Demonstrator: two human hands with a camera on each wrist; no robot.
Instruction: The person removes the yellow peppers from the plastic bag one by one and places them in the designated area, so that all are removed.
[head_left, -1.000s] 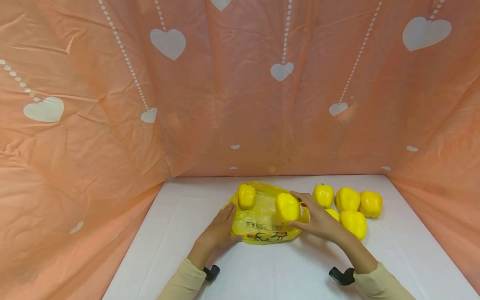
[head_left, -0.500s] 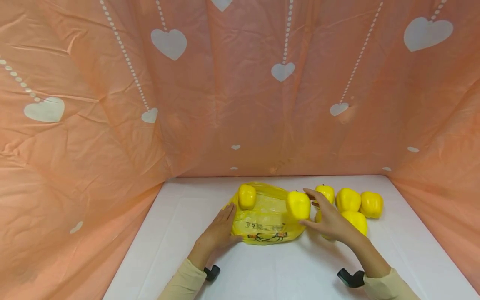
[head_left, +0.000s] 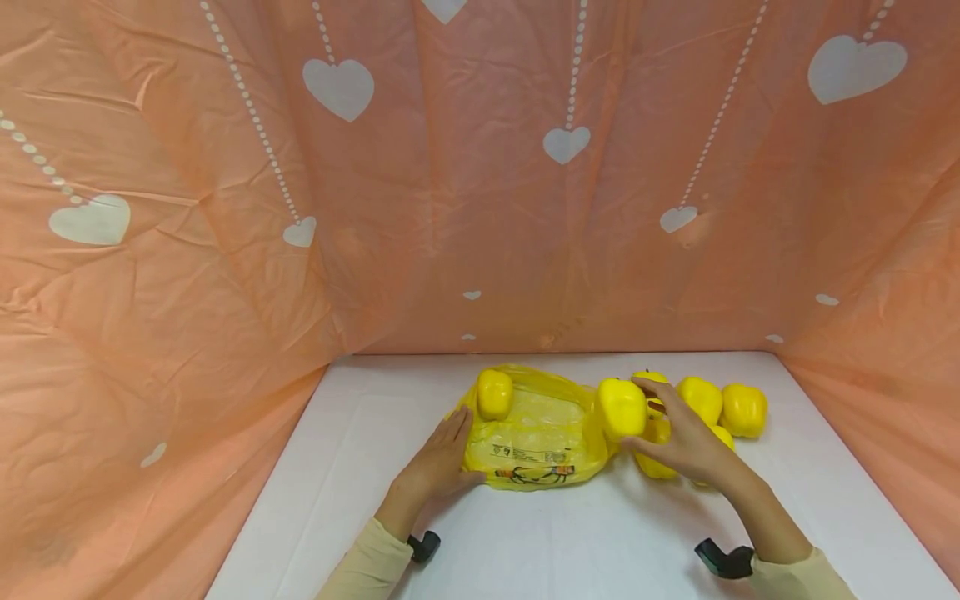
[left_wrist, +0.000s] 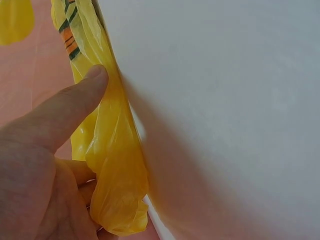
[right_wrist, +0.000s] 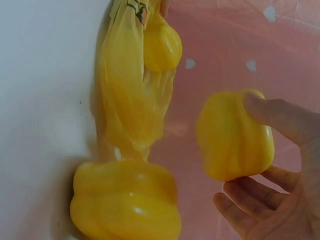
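My right hand (head_left: 686, 437) grips a yellow bell pepper (head_left: 621, 410) between thumb and fingers, raised above the right end of a yellow plastic bag (head_left: 536, 429). In the right wrist view this held bell pepper (right_wrist: 235, 135) is apart from the bag (right_wrist: 132, 95). My left hand (head_left: 438, 458) rests against the bag's left side, its fingers fairly straight. The left wrist view has the thumb lying on the thin film of the bag (left_wrist: 117, 165), with fingers partly hidden behind it. Another yellow bell pepper (head_left: 494, 395) sits at the bag's back left.
Several yellow bell peppers (head_left: 744, 410) are grouped on the white table (head_left: 570, 542) to the right, some partly covered by my right hand. One bell pepper (right_wrist: 125, 200) lies close to the bag's right end. A peach curtain (head_left: 450, 208) with white hearts surrounds the table.
My right hand and its bell pepper have shifted right, from over the bag toward the bag's right end and the grouped peppers. My left hand has stayed at the bag's left side.
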